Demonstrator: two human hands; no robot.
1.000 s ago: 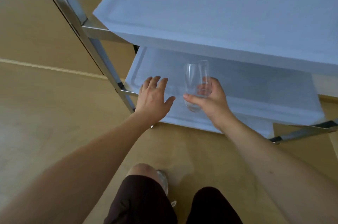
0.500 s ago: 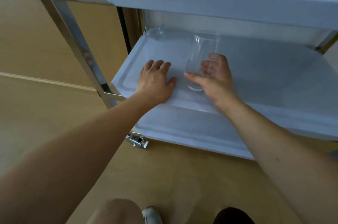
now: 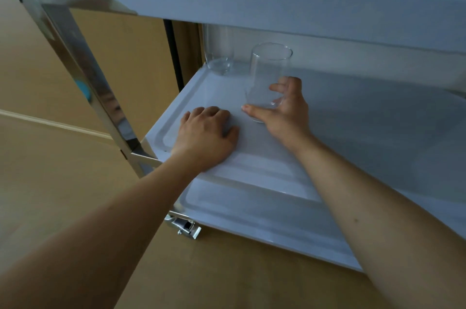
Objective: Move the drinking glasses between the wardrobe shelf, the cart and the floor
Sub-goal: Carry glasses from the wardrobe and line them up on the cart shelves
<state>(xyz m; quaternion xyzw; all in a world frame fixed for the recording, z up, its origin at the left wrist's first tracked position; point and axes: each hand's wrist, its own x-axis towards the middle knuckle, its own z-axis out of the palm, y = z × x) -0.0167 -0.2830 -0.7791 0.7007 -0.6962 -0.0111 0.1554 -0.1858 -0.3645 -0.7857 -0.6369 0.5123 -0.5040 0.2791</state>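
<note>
On the cart's middle shelf [image 3: 365, 137], the right hand [image 3: 285, 111] grips the fragile, slippery, rigid glass [image 3: 267, 76] low near its base, while the left hand [image 3: 206, 134] rests flat.

Two clear upright glasses [image 3: 268, 76] on cart shelf [image 3: 353, 117]

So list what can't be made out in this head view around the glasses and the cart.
- Far glass: its rim is hidden behind the cart's top shelf.
- Glasses on the top shelf: cut off by the upper frame edge; their number cannot be told.
- Near glass: the right hand covers its base, so contact with the middle shelf is unclear.
- Left hand: its fingertips are curled under, out of sight.
- Bottom shelf: mostly hidden by the forearms and the middle shelf.
</note>
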